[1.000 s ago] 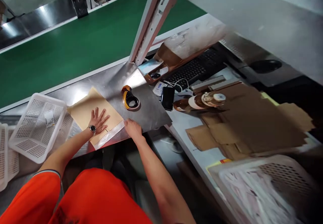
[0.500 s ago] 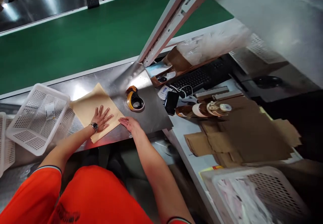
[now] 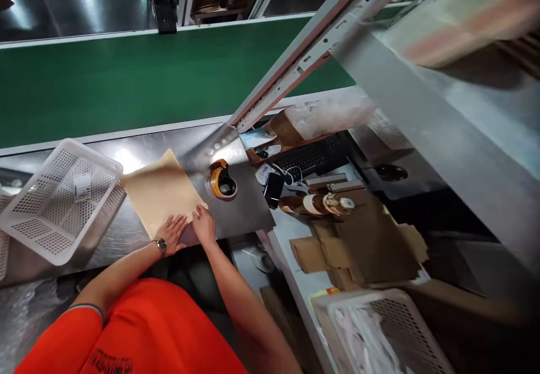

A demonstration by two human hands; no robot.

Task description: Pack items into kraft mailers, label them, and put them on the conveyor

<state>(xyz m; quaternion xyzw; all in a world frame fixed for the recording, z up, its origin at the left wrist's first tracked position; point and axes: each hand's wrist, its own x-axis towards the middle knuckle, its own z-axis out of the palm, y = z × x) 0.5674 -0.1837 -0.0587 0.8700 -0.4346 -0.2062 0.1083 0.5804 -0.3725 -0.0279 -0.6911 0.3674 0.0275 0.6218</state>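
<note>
A tan kraft paper envelope [image 3: 162, 188] lies flat on the steel bench. My left hand [image 3: 172, 234], with a watch at the wrist, rests palm down on its near edge, fingers stretched out and close together. At the envelope's right corner, my right hand [image 3: 204, 225] has its fingers curled in a pinch on the paper; the thumb is partly hidden. The two hands are almost side by side. A yellow and black tape dispenser [image 3: 222, 180] with a roll of tape sits just right of the envelope.
A white perforated basket [image 3: 63, 202] stands left of the envelope. Beyond the bench runs a green conveyor belt [image 3: 126, 87]. A slotted metal post [image 3: 295, 59] rises at the bench's far right corner. On the right table are a bottle [image 3: 314, 203], a phone [image 3: 274, 189] and flattened cardboard [image 3: 371, 239].
My left hand has slid from the middle of the envelope to its near edge. My right hand has moved left, its straight fingers now curled on the corner. The view has shifted slightly.
</note>
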